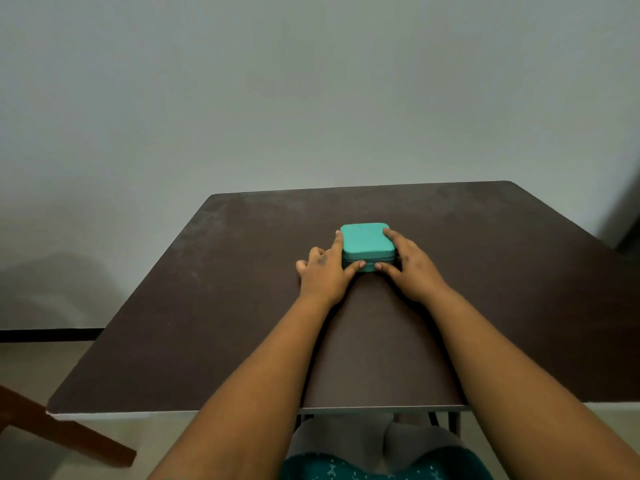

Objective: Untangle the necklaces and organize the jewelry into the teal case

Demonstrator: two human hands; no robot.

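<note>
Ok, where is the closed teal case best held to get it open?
Probably by its two side walls, coming from the near side. The teal case lies flat and shut on the table, its seam facing the person. The left hand and right hand already flank it, thumbs at the front seam.

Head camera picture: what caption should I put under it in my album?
Two hands, left hand and right hand, hold a closed teal case on a dark brown table.
</note>
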